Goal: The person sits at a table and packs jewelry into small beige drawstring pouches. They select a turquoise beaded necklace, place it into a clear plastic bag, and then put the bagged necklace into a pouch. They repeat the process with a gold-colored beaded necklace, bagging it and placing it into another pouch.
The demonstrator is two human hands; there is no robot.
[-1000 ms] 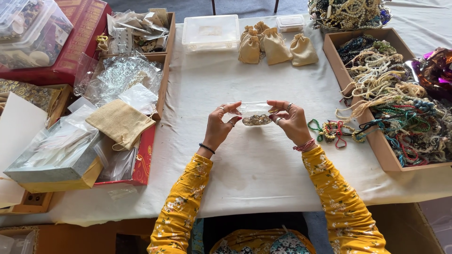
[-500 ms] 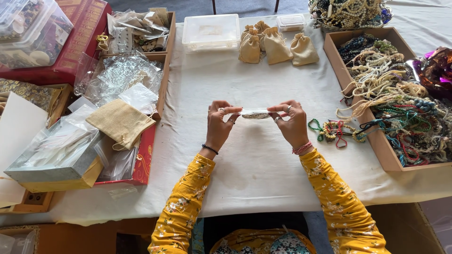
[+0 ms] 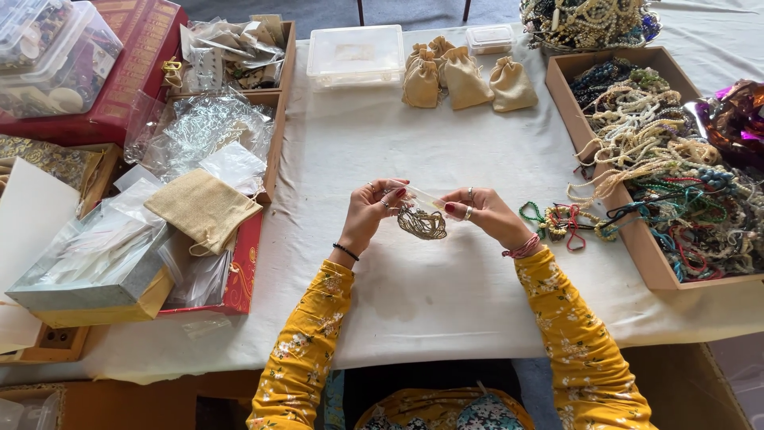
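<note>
A small clear plastic bag (image 3: 420, 209) holding a coiled strand of bronze-coloured beads is pinched at its top edge between the fingertips of the left hand (image 3: 372, 209) and the right hand (image 3: 482, 213), both closed on it, one at each end. The bag is held just above the white cloth-covered table (image 3: 414, 279), near its middle, with the beads hanging at the bottom of the bag. Rings are worn on both hands, a dark bracelet on the left wrist and pink threads on the right, and yellow floral sleeves (image 3: 306, 350) cover the forearms. Just beside the right hand, a small tangle of green and red bead strands (image 3: 561, 223) lies on the cloth. Beyond it stands an open cardboard box (image 3: 617, 231) filled with mixed necklaces. To the left of the hands, a tan woven pouch (image 3: 203, 209) is laid over clear plastic bags (image 3: 199, 131) in a red tray. At the far edge of the table, four tan drawstring pouches (image 3: 461, 76) are grouped beside a clear lidded plastic container (image 3: 356, 54).
</note>
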